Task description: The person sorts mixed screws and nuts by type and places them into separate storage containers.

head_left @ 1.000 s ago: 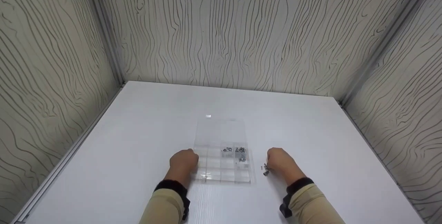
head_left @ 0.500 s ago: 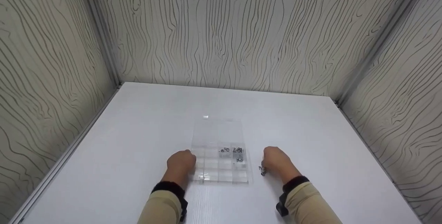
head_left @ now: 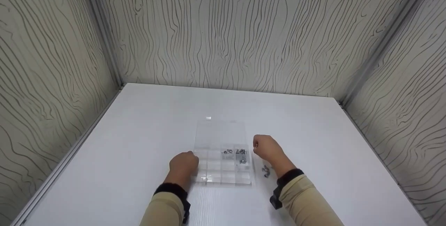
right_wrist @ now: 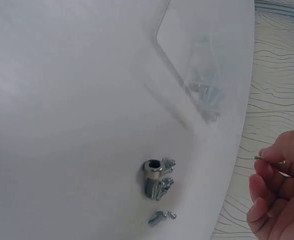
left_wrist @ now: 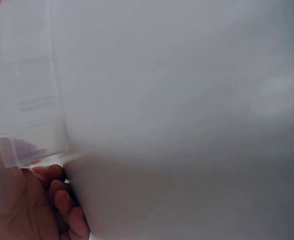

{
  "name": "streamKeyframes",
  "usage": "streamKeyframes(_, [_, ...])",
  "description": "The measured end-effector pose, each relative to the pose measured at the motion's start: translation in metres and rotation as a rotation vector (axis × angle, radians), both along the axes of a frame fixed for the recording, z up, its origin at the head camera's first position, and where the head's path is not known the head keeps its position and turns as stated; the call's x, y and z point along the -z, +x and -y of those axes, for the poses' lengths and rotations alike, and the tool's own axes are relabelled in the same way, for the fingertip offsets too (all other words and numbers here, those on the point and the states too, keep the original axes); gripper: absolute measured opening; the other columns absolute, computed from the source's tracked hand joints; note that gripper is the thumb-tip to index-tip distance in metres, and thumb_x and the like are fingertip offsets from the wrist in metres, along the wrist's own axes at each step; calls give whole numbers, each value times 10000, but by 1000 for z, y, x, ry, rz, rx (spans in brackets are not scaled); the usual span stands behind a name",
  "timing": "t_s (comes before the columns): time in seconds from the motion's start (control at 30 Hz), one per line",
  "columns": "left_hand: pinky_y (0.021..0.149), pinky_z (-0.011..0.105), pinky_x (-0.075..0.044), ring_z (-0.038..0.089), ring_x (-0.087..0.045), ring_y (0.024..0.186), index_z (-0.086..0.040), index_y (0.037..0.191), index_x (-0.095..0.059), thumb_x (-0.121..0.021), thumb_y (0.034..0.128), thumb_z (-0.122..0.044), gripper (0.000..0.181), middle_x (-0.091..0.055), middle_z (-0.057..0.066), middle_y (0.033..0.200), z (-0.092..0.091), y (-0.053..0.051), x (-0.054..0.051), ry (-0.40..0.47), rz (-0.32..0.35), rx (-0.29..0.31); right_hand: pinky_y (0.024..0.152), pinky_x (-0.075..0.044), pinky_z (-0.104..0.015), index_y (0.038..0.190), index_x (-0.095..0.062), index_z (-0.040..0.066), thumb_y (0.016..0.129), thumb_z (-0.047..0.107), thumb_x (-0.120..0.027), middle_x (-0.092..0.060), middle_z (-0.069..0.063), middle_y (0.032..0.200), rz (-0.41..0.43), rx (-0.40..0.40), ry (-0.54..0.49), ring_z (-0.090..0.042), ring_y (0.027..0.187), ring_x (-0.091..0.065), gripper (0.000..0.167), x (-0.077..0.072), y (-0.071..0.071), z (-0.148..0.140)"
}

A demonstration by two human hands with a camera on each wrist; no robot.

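Observation:
A clear plastic compartment box lies on the white table with its lid folded back. My left hand grips its left edge; in the left wrist view curled fingers sit at the box's corner. My right hand is raised just right of the box. In the right wrist view its thumb and fingertip pinch a thin metal screw, mostly hidden by the fingers. Loose metal hardware lies on the table below this hand, including an upright hollow metal cylinder and several small screws.
Metal pieces fill a few compartments at the box's right side. The transparent lid extends behind the box. Wood-grain panels stand around the table's back and sides.
My right hand has lifted from the loose hardware and moved forward and left toward the box, uncovering the pile. My left hand stays at the box's left edge.

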State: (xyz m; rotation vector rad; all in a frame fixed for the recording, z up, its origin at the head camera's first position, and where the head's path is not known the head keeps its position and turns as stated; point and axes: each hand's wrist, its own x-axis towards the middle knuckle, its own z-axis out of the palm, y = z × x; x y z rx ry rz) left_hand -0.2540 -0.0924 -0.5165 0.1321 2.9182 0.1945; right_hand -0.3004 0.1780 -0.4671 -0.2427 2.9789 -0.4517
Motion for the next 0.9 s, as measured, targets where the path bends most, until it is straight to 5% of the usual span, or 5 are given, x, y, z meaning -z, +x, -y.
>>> streamKeyframes(0.23, [737, 412, -511, 295, -581, 917, -38, 928, -663, -577, 785, -52, 167, -619, 120, 1022, -1, 1, 1, -1, -47, 3, 657, -494, -337, 789, -617, 96, 800, 18, -600, -604, -19, 791, -88, -91, -27, -184, 753, -567, 81, 5, -1, 16])
streamKeyframes(0.6, [651, 365, -507, 230, -550, 747, -78, 749, -631, -601, 751, -34, 54, -566, 57, 798, -1, 4, -1, -52, -84, 42, 740, -498, -368, 861, -647, 85, 812, 28, -610, -619, -43, 851, -47, -77, -100, -216, 838, -583, 84, 14, -2, 20])
streamKeyframes(0.9, [680, 393, -510, 254, -558, 807, -70, 821, -649, -627, 715, -42, 112, -585, 71, 882, 1, 1, -2, -20, -24, 19, 741, -502, -378, 877, -641, 72, 822, 16, -587, -622, -57, 874, -53, -77, -109, -233, 856, -585, 95, 10, -2, 16])
